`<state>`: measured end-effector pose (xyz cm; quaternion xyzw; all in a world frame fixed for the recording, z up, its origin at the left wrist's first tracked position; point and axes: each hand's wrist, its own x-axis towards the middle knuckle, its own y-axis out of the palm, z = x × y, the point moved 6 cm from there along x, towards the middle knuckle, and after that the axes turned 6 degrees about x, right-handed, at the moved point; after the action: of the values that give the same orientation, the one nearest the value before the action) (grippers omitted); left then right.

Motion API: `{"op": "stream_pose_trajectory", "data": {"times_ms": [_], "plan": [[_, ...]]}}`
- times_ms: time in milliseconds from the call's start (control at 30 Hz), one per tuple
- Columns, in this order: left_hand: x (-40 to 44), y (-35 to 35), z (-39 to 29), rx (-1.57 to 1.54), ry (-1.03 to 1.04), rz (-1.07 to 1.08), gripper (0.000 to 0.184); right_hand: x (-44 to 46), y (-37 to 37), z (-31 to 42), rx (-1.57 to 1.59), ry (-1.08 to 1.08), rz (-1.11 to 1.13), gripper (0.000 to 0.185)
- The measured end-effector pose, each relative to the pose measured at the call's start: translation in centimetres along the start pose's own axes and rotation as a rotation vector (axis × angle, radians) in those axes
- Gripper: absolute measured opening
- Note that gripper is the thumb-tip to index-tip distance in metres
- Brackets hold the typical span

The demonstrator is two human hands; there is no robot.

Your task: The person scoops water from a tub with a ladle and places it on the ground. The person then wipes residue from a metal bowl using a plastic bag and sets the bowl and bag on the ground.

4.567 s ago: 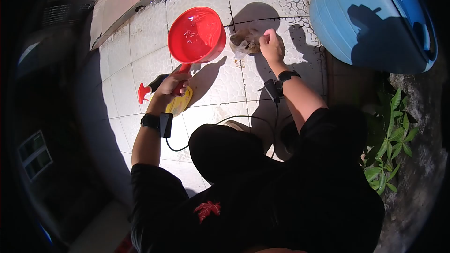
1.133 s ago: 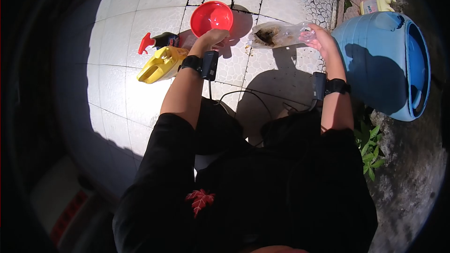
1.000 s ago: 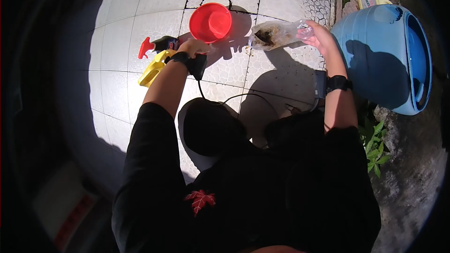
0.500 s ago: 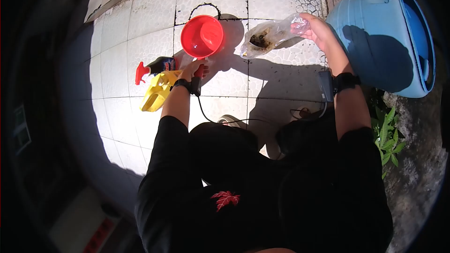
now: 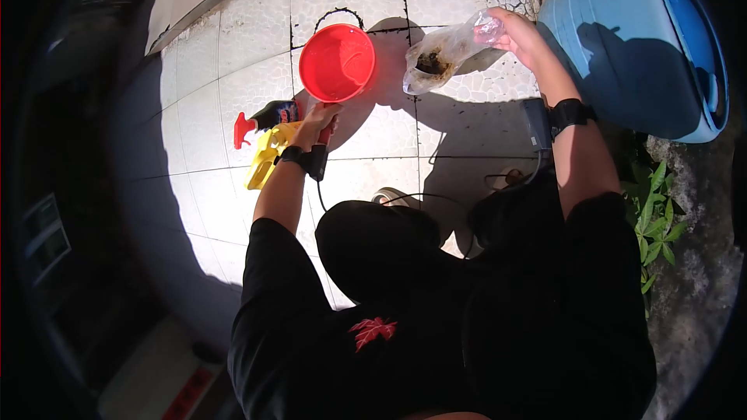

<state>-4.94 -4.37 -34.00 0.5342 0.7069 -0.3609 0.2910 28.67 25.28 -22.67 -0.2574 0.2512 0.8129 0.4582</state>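
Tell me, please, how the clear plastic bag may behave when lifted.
The plastic bag is probably floppy: its film looks thin and crumpled. The dark matter inside sits away from the right hand, so that end may sag.

Dipper [image 5: 338,62] to the person's [image 5: 443,342] left of the bag [image 5: 433,56]; farther left, on the floor [image 5: 198,148], spray bottle [image 5: 274,114], with jug [image 5: 268,154] nearer the person; right of the bag, barrel [image 5: 580,4], with plant [image 5: 657,222] nearer the person.
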Motion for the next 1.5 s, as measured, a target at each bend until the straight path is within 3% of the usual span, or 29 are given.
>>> {"op": "stream_pose_trajectory", "data": {"times_ms": [133, 200, 533, 867, 1500], "plan": [[-5.2, -0.4, -3.1, 0.143, -0.013, -0.002, 0.012, 0.6, -0.1, -0.4, -0.002, -0.013, 0.041, 0.029], [-8.7, -0.5, -5.5, 0.362, 0.017, -0.026, 0.012, 0.5, 0.1, -0.3, 0.049, -0.031, 0.0, 0.033], [-16.7, 0.6, -12.1, 0.606, -0.029, -0.013, 0.013, 0.6, 0.4, -0.4, 0.092, -0.073, 0.009, 0.036], [-17.6, 2.6, -13.5, 0.598, -0.053, 0.112, 0.014, 1.6, 0.2, -0.8, 0.106, -0.085, 0.004, 0.036], [-18.9, 2.6, -15.8, 0.649, -0.094, 0.149, 0.017, 1.1, -0.2, -0.9, 0.12, -0.072, -0.021, 0.036]]}}
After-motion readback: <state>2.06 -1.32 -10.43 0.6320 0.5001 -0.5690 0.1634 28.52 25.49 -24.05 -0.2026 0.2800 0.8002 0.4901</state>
